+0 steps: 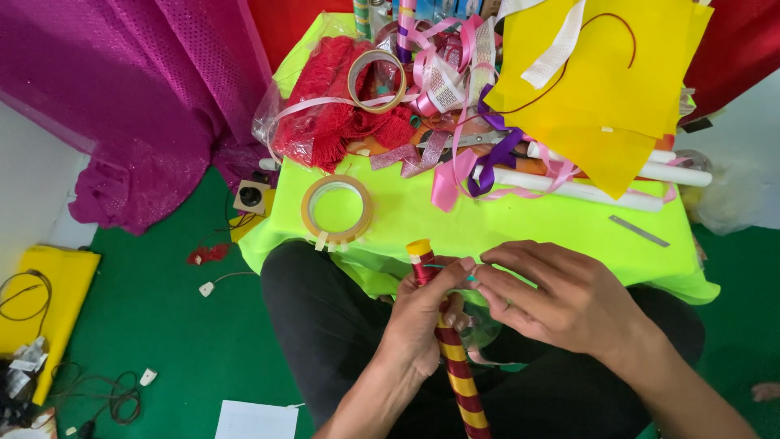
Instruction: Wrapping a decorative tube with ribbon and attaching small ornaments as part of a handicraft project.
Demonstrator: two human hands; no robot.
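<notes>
Both hands pinch: left hand [422,317] grips the striped stick [452,358]; right hand [561,297] nips thin ribbon [447,266].

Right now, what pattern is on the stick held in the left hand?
Red and yellow spiral stripes on the stick, yellow cap; head view.

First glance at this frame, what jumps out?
The neon-green table in the middle, its far half piled with pink and purple ribbons, red fringe and yellow sheets. Nearer, the left hand grips a red-and-yellow striped stick while the right hand pinches at its top. A tape roll lies just beyond.
</notes>
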